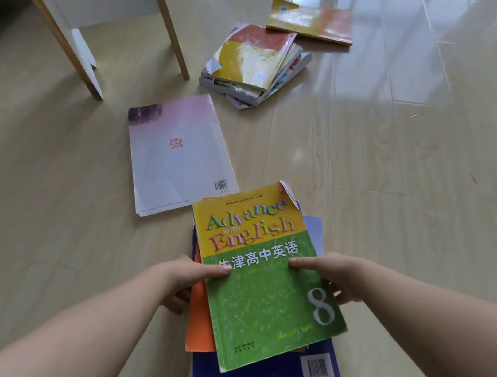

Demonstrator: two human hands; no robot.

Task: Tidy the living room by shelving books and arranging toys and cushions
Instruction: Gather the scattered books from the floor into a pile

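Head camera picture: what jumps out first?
The green-and-yellow paperback textbook at bottom centre, gripped by the left hand and right hand. Beyond it a pale pink-white book lies flat on the wooden floor, and a messy pile of books sits farther back, to the right.
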